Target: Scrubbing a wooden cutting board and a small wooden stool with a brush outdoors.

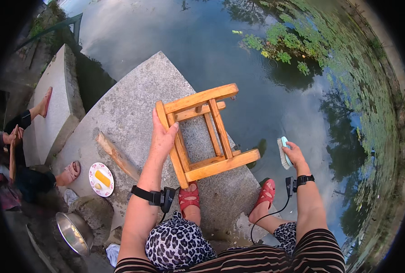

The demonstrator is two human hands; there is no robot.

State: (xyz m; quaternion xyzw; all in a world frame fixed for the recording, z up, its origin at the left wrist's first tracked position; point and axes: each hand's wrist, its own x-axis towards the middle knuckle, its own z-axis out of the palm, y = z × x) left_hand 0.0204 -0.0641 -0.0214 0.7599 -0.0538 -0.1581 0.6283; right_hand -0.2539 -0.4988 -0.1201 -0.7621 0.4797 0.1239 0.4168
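My left hand (163, 138) grips the seat end of a small wooden stool (205, 167), thumb over its inner edge. The stool is tipped on its side above the stone slab, legs pointing right towards the water. Out to the right, over the water, my right hand (294, 155) holds a scrubbing brush (284, 152) with a light blue back and pale bristles facing left. The brush is apart from the stool. How the stool rests below is hard to tell.
The stone slab (137, 85) ends at the pond water (195, 41). On the left lie a wooden log (117, 155), a floral plate (101, 191) with a yellow bar, and a metal bowl (67, 235) near a rock (93, 213). Another person (19, 136) sits at the far left.
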